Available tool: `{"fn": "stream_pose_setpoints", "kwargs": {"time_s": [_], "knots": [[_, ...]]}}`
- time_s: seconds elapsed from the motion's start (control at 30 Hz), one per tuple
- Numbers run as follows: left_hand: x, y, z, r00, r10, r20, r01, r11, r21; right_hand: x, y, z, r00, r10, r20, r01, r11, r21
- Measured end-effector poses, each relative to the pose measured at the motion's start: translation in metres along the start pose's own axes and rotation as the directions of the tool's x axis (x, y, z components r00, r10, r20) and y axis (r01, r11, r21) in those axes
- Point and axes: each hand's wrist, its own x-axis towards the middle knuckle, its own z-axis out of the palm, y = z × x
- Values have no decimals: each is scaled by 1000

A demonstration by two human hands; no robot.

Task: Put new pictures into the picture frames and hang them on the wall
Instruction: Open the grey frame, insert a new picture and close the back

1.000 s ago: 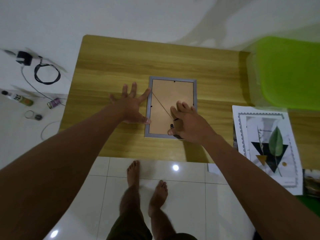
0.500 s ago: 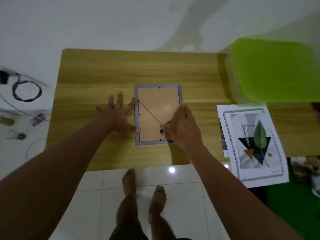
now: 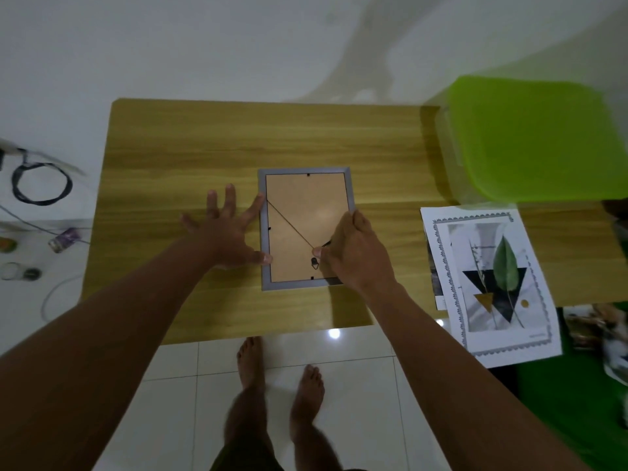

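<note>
Picture frame (image 3: 306, 212) lying face down at centre of wooden table (image 3: 221, 137), brown backing board showing, grey border round it. Left hand (image 3: 224, 239) lying spread flat on the table, forefinger and thumb touching the frame's left edge. Right hand (image 3: 356, 253) gripping the frame's right near part: fingers curling over the right edge, thumb pressing on the backing beside a small dark tab. Leaf print (image 3: 492, 283) lying to the right, overhanging the near table edge. Green-lidded bin (image 3: 533, 137) standing at far right. Black cable coil (image 3: 40, 180) lying on the floor, left.
</note>
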Motion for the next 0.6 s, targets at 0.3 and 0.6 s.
{"fn": "stream_pose_setpoints", "kwargs": {"time_s": [0.3,0.6], "knots": [[1,0,1,1000,-6,-24,6,1000,15,10,1,-1,998,5,66,4,992,-128],[-5,0,2,993,-14,-115,13,1000,-6,12,3,-6,997,49,67,-48,999,-24]]}}
